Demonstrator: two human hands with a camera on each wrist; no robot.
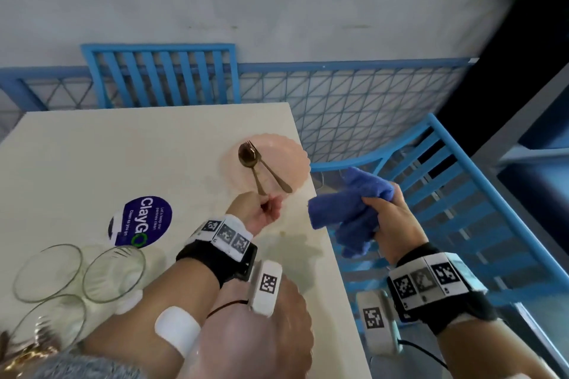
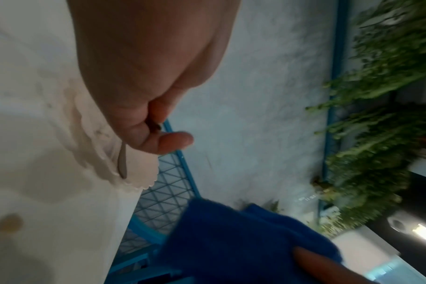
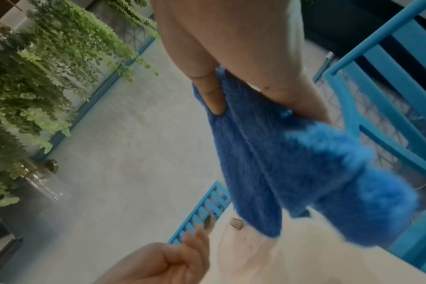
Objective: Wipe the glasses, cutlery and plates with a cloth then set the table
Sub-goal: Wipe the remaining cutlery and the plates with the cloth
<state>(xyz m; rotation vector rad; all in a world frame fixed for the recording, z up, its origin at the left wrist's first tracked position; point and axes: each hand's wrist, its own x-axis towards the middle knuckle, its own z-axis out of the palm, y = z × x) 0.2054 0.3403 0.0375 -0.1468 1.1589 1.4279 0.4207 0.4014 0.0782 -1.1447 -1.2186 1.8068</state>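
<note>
The left hand (image 1: pixel 261 209) pinches the spoon (image 1: pixel 251 163) by its handle end, bowl pointing away over the plate (image 1: pixel 292 160). The right hand (image 1: pixel 389 218) grips the cloth (image 1: pixel 348 209) just beside it, to the right.

Black wrist straps (image 1: pixel 215 258), white coded tags (image 1: pixel 426 281).

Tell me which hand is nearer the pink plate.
Left. The left hand is at the pink plate's near rim, pinching the spoon. The right hand holds the blue cloth off the table's edge.
</note>
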